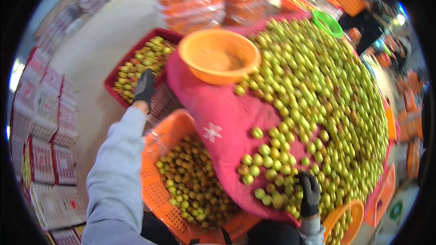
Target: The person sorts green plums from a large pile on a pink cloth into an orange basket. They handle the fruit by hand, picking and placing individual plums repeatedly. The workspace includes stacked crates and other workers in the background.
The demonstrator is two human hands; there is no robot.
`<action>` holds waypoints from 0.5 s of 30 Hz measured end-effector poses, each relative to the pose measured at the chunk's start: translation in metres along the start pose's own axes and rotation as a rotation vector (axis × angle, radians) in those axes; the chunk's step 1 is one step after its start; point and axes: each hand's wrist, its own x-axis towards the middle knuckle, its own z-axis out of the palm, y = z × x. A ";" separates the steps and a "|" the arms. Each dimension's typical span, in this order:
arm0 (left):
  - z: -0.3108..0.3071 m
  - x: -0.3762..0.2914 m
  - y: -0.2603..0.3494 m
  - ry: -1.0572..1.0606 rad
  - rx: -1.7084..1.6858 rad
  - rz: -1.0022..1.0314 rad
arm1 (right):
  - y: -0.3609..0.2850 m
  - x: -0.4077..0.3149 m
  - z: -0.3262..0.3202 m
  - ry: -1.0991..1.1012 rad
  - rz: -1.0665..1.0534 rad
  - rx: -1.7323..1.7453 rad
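Observation:
My left hand [144,86], in a dark glove, reaches over the near edge of a dark red crate [117,94] with small yellow-green and reddish round fruit [136,62] in it. Its palm side is hidden, so any fruit within it cannot be seen. At the lower right my right hand [309,192], also gloved, rests palm down among green round fruit [306,88] spread over a pink cloth [224,109]. The thumb side stands apart from the other fingers, and no fruit shows in its grasp.
An orange perforated crate [153,183] of browner fruit stands below the cloth's edge, before my legs. An orange basin [218,58] sits on the cloth. Another orange container [356,214] lies by my right wrist. Wrapped orange crates [190,0] are stacked behind; white crates [44,163] line the left.

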 end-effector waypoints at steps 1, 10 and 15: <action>0.012 -0.028 -0.005 -0.118 0.171 0.190 | 0.003 -0.001 -0.006 0.079 -0.020 0.015; 0.138 -0.265 -0.005 -0.774 0.411 0.651 | -0.008 -0.061 -0.055 -0.127 -0.062 -0.929; 0.193 -0.286 -0.027 -0.806 0.342 0.440 | 0.001 -0.047 -0.039 -0.201 -0.284 -0.844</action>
